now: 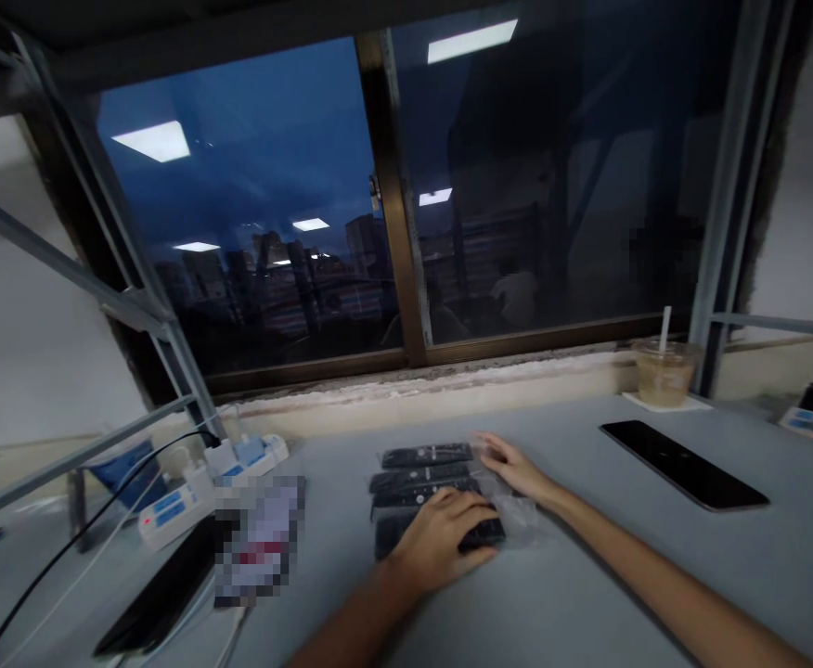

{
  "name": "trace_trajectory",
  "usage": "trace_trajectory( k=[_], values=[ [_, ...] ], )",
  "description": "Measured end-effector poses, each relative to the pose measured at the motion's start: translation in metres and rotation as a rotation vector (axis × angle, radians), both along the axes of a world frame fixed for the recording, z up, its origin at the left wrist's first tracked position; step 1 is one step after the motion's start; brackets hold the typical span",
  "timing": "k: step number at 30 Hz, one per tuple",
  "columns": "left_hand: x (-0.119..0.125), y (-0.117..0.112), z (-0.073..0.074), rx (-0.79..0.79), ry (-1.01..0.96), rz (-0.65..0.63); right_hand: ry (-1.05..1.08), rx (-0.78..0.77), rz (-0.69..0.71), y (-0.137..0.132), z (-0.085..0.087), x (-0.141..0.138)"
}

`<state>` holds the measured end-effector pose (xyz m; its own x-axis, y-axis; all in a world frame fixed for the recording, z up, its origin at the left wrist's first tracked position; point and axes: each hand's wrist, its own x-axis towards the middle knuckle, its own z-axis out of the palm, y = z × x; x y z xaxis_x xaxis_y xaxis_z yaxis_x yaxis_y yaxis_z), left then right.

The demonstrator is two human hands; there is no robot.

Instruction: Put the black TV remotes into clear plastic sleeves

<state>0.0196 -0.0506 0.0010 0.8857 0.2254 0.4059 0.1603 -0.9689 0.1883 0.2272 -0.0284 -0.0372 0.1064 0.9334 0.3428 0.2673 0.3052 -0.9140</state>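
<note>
Several black remote controls (426, 455) in clear plastic bags lie in a stack of rows on the grey table, their pale buttons partly visible. My left hand (438, 538) covers the nearest remote control (483, 532), fingers across its far side and thumb along its near side, closed around it. Part of that remote and the one behind it is hidden under the hand. At the right ends of the farther rows is my right hand (514, 467), its fingers stretched out and apart beside the plastic. Nothing shows in its grasp.
A black phone (685, 464) and a cup with a straw (664, 373) stand to the right. On the left are a power strip (176, 513) with cables, a dark phone (162, 589) and a blurred-out item (264, 538). Metal posts and a window (239, 213) border the back.
</note>
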Motion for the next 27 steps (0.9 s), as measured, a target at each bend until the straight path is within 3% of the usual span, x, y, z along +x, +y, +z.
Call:
trace_trajectory(
  k=[4, 6, 8, 11, 13, 15, 20, 27],
  values=[
    [-0.001, -0.004, 0.006, -0.055, -0.024, -0.02, -0.015, -0.041, -0.012, -0.005, 0.004, 0.001],
    [-0.004, -0.002, 0.01, -0.061, -0.056, 0.039, -0.009, -0.065, -0.045, -0.006, 0.005, 0.002],
    [-0.01, 0.009, 0.013, -0.038, -0.121, 0.188, -0.002, -0.084, -0.07, -0.008, 0.005, 0.002],
    [-0.021, 0.034, 0.011, -0.006, -0.188, 0.53, -0.01, -0.124, -0.076, -0.012, 0.004, 0.002],
    [-0.029, 0.049, 0.006, -0.03, -0.109, 0.745, -0.033, -0.147, -0.096, -0.014, 0.004, 0.002],
    [-0.035, 0.058, 0.002, -0.099, -0.007, 0.861, -0.072, -0.146, -0.118, -0.017, 0.004, 0.002],
    [-0.037, 0.056, -0.004, -0.246, 0.096, 0.892, -0.152, -0.074, -0.132, -0.021, 0.006, 0.0],
    [-0.036, 0.051, -0.006, -0.325, 0.042, 0.849, -0.104, -0.072, -0.058, -0.025, 0.013, 0.0]
  ],
)
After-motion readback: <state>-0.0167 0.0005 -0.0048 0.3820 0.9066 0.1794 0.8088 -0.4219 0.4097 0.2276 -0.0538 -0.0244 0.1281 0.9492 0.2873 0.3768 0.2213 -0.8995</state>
